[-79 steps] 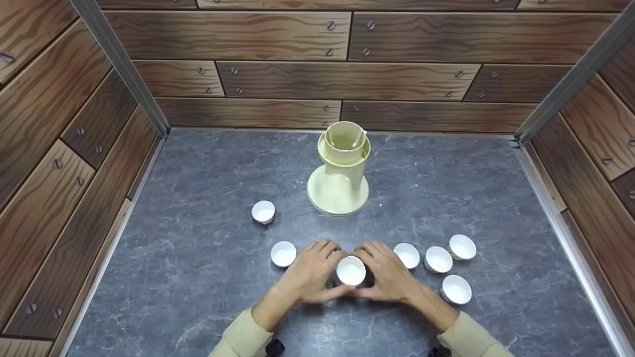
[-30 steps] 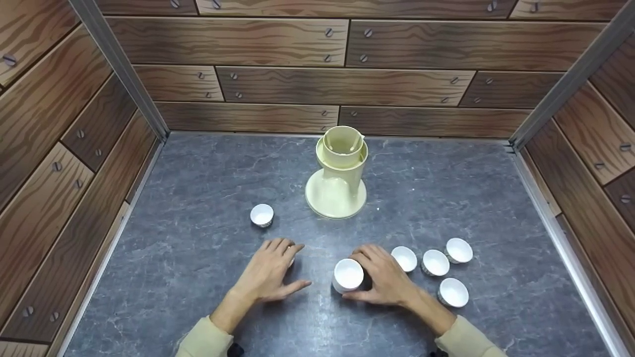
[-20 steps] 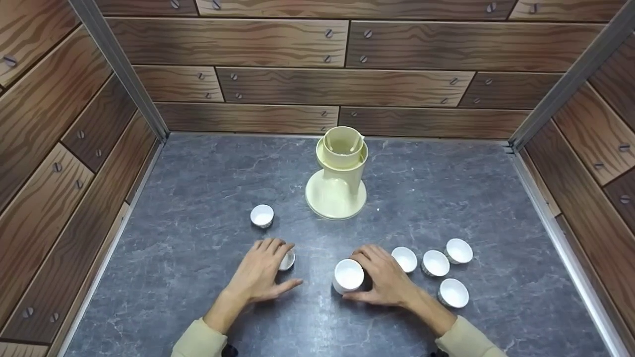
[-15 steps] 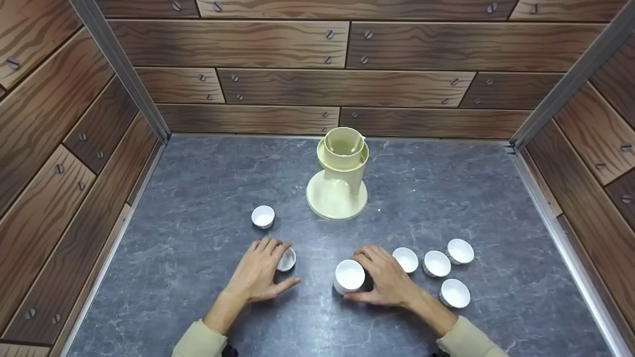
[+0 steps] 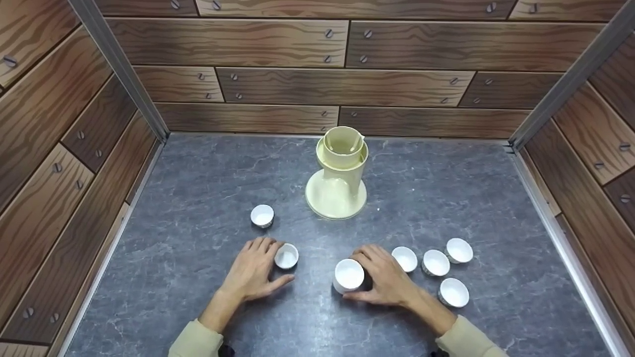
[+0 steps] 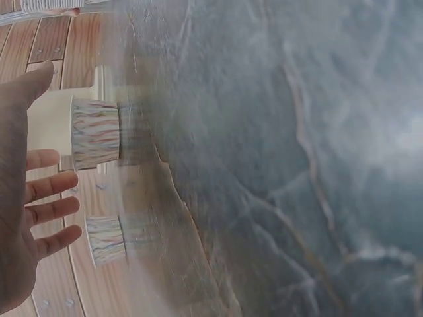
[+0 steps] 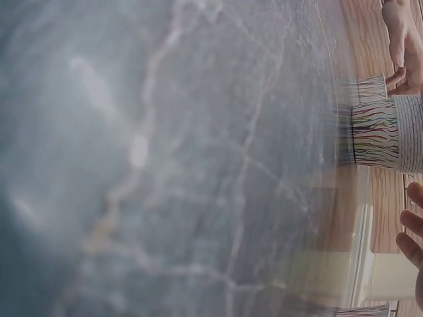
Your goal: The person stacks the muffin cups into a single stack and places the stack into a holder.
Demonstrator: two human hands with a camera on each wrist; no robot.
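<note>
A white-lined paper baking cup [image 5: 286, 256] stands upright beside my left hand [image 5: 250, 270]. That hand's fingers and thumb are spread, the forefinger close to the rim; whether it touches cannot be told. In the left wrist view the cup [image 6: 94, 132] shows wavy coloured streaks on its side. A stack of baking cups [image 5: 349, 275] stands just left of my right hand [image 5: 387, 277], whose loosely bent fingers and thumb lie about its right side. Several rims of the stack [image 7: 408, 134] show in the right wrist view, with a gap between it and the visible fingertips [image 7: 410, 221].
Another baking cup [image 5: 262, 216] stands farther back on the left. Several more single cups, one of them here [image 5: 436, 263], stand right of my right hand. A pale yellow two-tier stand [image 5: 337, 193] with a round base rises at mid-back. Wood-patterned walls [image 5: 278, 87] enclose the grey marbled table [image 5: 208, 183].
Both hands were around the stack at first. My left hand has since moved left to the single cup, then slightly farther left, uncovering it. My right hand has stayed by the stack.
</note>
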